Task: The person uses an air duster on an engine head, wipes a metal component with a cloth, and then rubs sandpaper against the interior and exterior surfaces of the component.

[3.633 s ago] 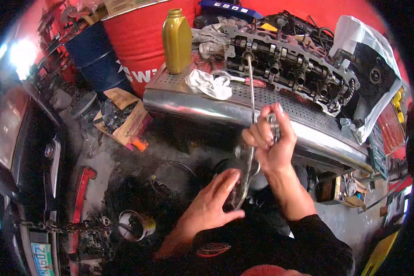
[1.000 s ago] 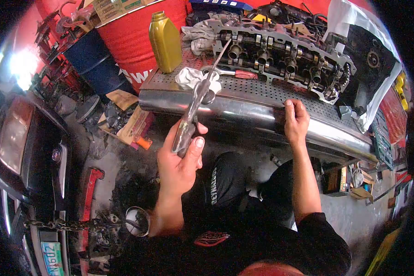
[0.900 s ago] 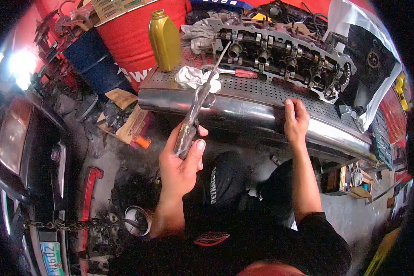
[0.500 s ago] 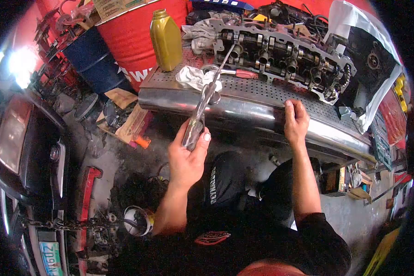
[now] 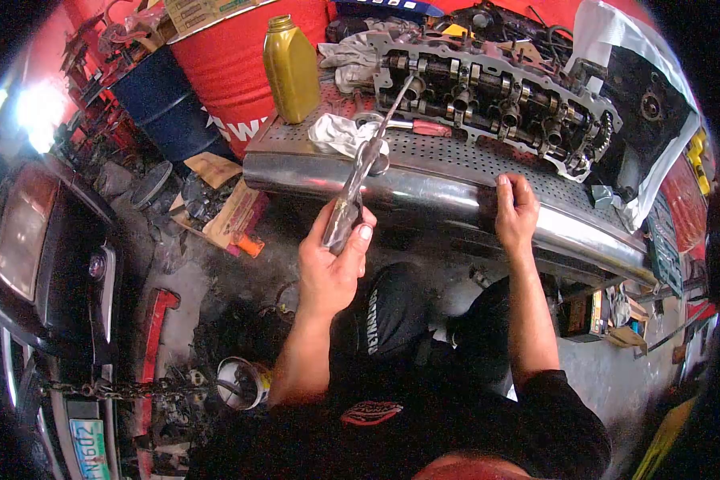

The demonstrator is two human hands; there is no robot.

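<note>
One long tool (image 5: 364,164), "W"-marked drum (image 5: 236,68)

metal bench (image 5: 300,170) has perforated top (image 5: 476,162), rounded front edge (image 5: 424,190) | left end: gold bottle (image 5: 291,78) stands upright, grey rags (image 5: 352,58) lie near it | nearer front: crumpled white cloth (image 5: 334,134) lies | centre: cylinder head (image 5: 482,102) rests, red-handled tool (image 5: 430,128) lies just before it | right end: black part (image 5: 658,106) stands amid white sheeting (image 5: 604,44)

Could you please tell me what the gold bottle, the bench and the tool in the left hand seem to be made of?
Gold bottle: probably plastic, satin, judging by its moulded shape and soft sheen.
Bench: likely polished bare metal; its front throws bright, mirror-like streaks.
Tool: apparently glossy metal, from the glints along it, though plastic parts can't be ruled out.
</note>
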